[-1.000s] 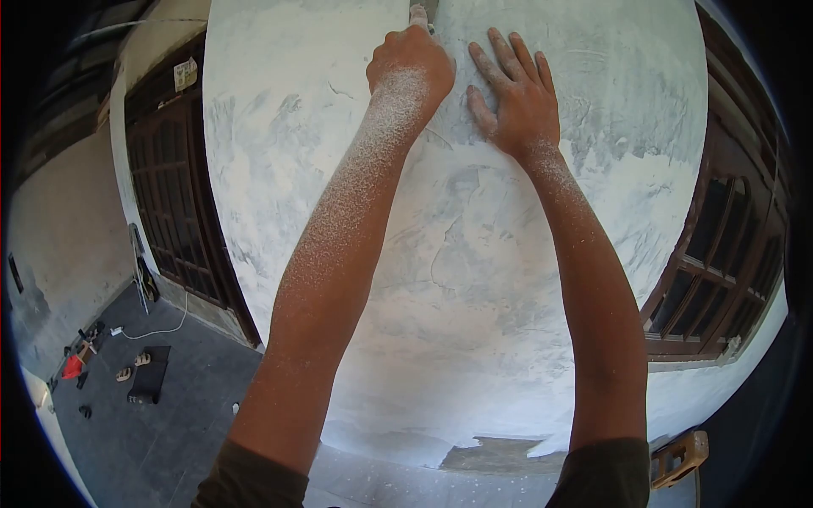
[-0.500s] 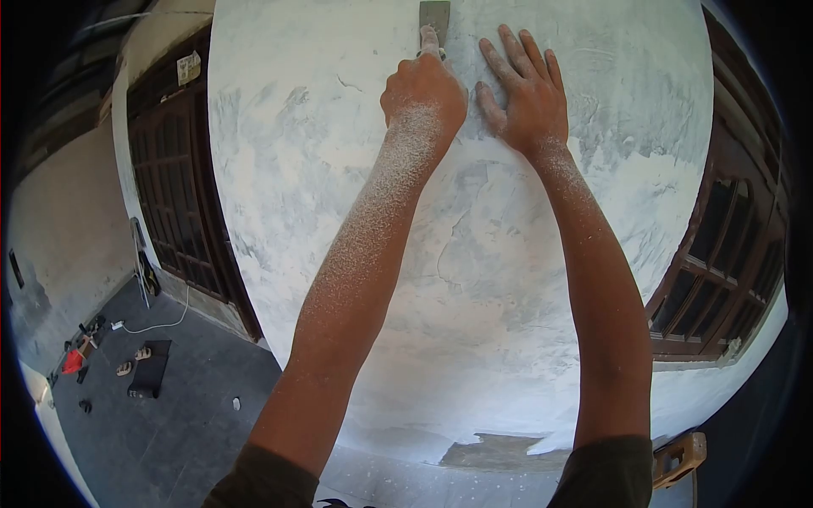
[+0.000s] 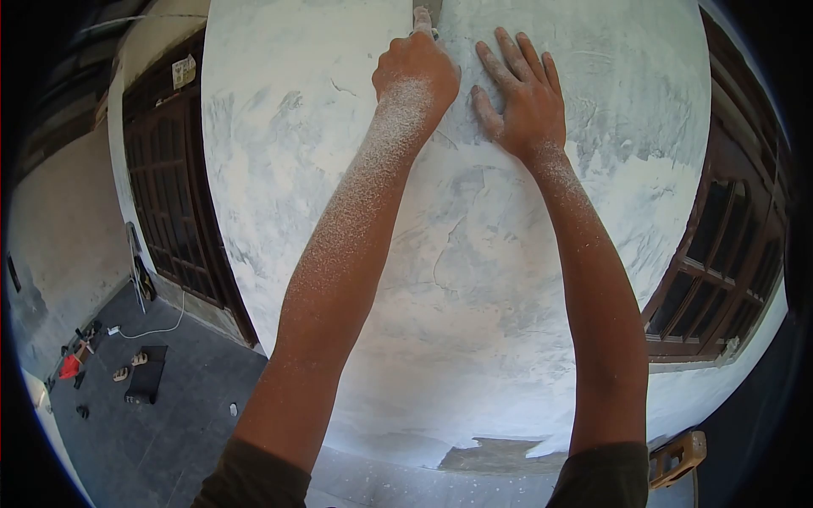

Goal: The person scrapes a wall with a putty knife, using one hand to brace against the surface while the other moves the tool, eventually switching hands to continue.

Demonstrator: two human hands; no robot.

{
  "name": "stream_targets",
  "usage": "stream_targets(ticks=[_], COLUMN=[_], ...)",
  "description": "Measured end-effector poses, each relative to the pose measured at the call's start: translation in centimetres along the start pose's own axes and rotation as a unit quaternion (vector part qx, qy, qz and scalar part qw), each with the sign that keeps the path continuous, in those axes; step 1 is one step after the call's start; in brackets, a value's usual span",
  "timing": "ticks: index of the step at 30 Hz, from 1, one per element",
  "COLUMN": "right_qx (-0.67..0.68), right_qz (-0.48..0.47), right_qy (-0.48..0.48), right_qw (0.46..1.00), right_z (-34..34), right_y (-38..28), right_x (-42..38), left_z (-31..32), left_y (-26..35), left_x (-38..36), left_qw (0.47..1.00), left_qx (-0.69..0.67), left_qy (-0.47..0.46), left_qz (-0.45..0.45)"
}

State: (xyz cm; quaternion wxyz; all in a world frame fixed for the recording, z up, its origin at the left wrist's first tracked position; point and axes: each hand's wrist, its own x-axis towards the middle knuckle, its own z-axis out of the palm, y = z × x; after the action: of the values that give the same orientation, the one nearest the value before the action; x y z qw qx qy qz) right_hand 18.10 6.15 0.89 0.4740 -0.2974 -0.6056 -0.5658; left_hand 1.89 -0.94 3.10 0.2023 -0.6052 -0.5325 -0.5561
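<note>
High on the white, patchy wall (image 3: 500,313), my left hand (image 3: 417,72) is closed around a putty knife (image 3: 435,12). Its index finger stretches up along the blade. The handle is hidden in the fist, and the top of the blade is cut off by the frame edge. Just to the right, my right hand (image 3: 527,97) lies flat against the wall with its fingers spread, holding nothing. White dust coats both hands and the forearms, most heavily the left one.
Brown window frames (image 3: 720,262) flank the wall on the right, and a dark wooden door (image 3: 169,186) on the left. A yellowish wooden object (image 3: 679,460) is at lower right. Sandals (image 3: 139,360), a black mat (image 3: 148,385) and a white cable (image 3: 157,335) lie on the grey floor (image 3: 195,423).
The left hand and putty knife have moved up and slightly left, so less of the blade shows. My right hand stays flat on the wall. The view has shifted slightly.
</note>
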Motion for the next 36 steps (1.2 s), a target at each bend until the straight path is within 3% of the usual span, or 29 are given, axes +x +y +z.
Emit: stream_targets(ticks=[16,19,26,33,36], right_qx=[0.037,0.026,0.029,0.021,0.028], right_qz=[-0.012,0.002,-0.017,-0.017,-0.015], right_qy=[0.024,0.02,0.028,0.028,0.029], right_qw=[0.999,0.999,0.999,0.999,0.999], right_z=[0.0,0.2,0.4,0.2,0.3], right_y=[0.2,0.1,0.4,0.4,0.5], right_x=[-0.1,-0.1,-0.1,0.0,-0.1], left_z=[1.1,1.7,0.5,-0.8,0.4], left_y=[-0.6,-0.8,-0.2,-0.1,-0.2], left_x=[-1.1,-0.3,-3.0,1.9,-1.6], left_qw=[0.998,0.996,0.998,0.998,0.997], left_qx=[0.059,0.054,0.068,0.049,0.073], left_qy=[0.015,0.063,-0.01,-0.013,0.002], left_qz=[0.006,0.031,-0.013,0.03,0.02])
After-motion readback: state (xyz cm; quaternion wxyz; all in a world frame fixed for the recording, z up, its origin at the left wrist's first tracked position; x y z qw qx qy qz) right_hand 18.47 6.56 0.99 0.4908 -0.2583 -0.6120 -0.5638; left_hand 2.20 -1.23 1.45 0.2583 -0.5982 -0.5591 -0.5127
